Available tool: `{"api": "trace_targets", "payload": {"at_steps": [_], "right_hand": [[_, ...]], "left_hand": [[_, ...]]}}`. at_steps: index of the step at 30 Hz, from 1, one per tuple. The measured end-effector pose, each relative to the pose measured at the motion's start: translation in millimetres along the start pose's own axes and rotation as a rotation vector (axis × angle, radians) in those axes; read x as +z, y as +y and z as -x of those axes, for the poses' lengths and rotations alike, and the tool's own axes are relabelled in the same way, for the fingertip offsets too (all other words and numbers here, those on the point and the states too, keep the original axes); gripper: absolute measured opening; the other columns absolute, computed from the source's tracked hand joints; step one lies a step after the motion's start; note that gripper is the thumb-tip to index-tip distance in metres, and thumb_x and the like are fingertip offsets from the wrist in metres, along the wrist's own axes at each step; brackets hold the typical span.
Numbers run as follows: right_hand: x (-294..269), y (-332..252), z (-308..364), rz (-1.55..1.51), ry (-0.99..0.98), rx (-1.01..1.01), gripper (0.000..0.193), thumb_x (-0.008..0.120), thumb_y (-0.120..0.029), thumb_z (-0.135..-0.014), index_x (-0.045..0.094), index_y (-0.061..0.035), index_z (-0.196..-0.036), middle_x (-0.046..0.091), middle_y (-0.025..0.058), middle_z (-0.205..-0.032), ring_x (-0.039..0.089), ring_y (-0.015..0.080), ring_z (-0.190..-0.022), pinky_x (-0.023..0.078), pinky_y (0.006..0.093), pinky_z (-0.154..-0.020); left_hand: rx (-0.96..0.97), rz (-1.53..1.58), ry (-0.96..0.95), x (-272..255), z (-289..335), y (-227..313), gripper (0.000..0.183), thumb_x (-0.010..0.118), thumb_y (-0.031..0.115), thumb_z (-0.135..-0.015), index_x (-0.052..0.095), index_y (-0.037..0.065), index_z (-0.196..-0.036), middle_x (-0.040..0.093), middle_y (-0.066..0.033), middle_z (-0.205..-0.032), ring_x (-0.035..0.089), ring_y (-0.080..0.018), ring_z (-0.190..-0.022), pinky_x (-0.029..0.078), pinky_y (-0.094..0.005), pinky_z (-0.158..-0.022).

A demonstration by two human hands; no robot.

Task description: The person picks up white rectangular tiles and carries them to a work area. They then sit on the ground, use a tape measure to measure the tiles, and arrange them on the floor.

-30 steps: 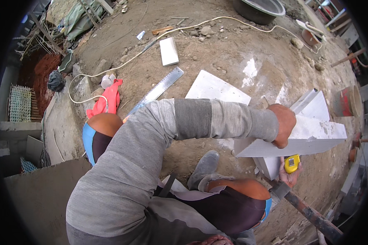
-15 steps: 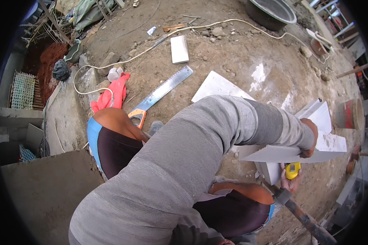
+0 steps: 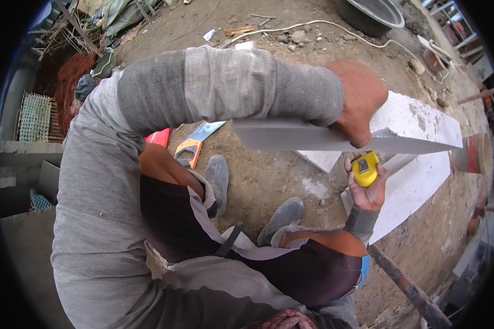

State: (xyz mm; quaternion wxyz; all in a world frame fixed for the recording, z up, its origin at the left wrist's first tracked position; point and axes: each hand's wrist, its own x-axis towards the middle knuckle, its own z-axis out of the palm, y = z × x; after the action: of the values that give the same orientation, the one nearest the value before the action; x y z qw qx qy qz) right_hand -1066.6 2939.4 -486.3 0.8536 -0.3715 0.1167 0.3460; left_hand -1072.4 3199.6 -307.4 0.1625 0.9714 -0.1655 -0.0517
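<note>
My left arm arches across the view, and my left hand grips the top edge of a thick white lightweight concrete block. The block is held raised and tilted, its grey underside facing me. Just below it, my right hand holds a yellow tape measure in the palm, fingers curled round its case. No drawn-out blade can be made out. Under and beside the right hand lies another white block on the ground. A further white slab shows partly behind the raised block.
A hand saw with an orange handle lies by my left knee, near a red cloth. A bucket stands at the right, a dark tub at the far side. A cable crosses the dirt. A rusty bar lies lower right.
My left hand has lifted the block and brought it left and closer to me. The right hand with the tape measure has moved up and left, and now shows more fully.
</note>
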Motion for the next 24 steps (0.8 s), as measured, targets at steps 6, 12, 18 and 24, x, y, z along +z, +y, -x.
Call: {"api": "trace_targets", "payload": {"at_steps": [6, 12, 18, 24], "right_hand": [[55.0, 49.1, -132.0, -0.034, -0.182, 0.253, 0.050, 0.057, -0.038, -0.087, 0.043, -0.0096, -0.126, 0.048, 0.0177, -0.129, 0.055, 0.0403, -0.110, 0.054, 0.0375, -0.078], [59.8, 69.1, -220.3, 0.419, -0.268, 0.268, 0.055, 0.059, -0.036, -0.088, 0.040, -0.0115, -0.132, 0.055, 0.0111, -0.119, 0.062, 0.0281, -0.095, 0.056, 0.0321, -0.071], [-18.2, 93.3, -121.6, 0.564, -0.208, 0.261, 0.069, 0.064, -0.034, -0.084, 0.033, -0.0129, -0.142, 0.056, 0.0079, -0.113, 0.064, 0.0165, -0.078, 0.056, 0.0269, -0.057], [-52.3, 81.3, -61.5, 0.804, -0.116, 0.349, 0.076, 0.064, -0.040, -0.082, 0.030, -0.0124, -0.144, 0.055, 0.0085, -0.115, 0.063, 0.0163, -0.079, 0.054, 0.0248, -0.056]], "left_hand": [[-0.255, -0.223, 0.018, -24.1, 30.9, -71.1, 0.046, 0.075, 0.029, -0.057, 0.067, -0.006, -0.085, 0.067, -0.0205, -0.074, 0.068, -0.0295, -0.065, 0.056, -0.0370, -0.063], [-0.400, -0.232, 0.020, 16.7, 8.4, -199.1, 0.065, 0.078, 0.027, -0.054, 0.060, -0.002, -0.109, 0.067, -0.0221, -0.089, 0.068, -0.0325, -0.082, 0.053, -0.0408, -0.077], [-0.626, -0.126, -0.120, 78.2, 89.9, -311.6, 0.076, 0.079, 0.029, -0.056, 0.054, 0.006, -0.124, 0.065, -0.0183, -0.103, 0.063, -0.0324, -0.100, 0.050, -0.0404, -0.087], [-0.571, -0.162, -0.041, 161.6, 137.3, -353.6, 0.091, 0.078, 0.023, -0.054, 0.041, 0.005, -0.135, 0.060, -0.0209, -0.111, 0.060, -0.0376, -0.100, 0.049, -0.0424, -0.088]]}}
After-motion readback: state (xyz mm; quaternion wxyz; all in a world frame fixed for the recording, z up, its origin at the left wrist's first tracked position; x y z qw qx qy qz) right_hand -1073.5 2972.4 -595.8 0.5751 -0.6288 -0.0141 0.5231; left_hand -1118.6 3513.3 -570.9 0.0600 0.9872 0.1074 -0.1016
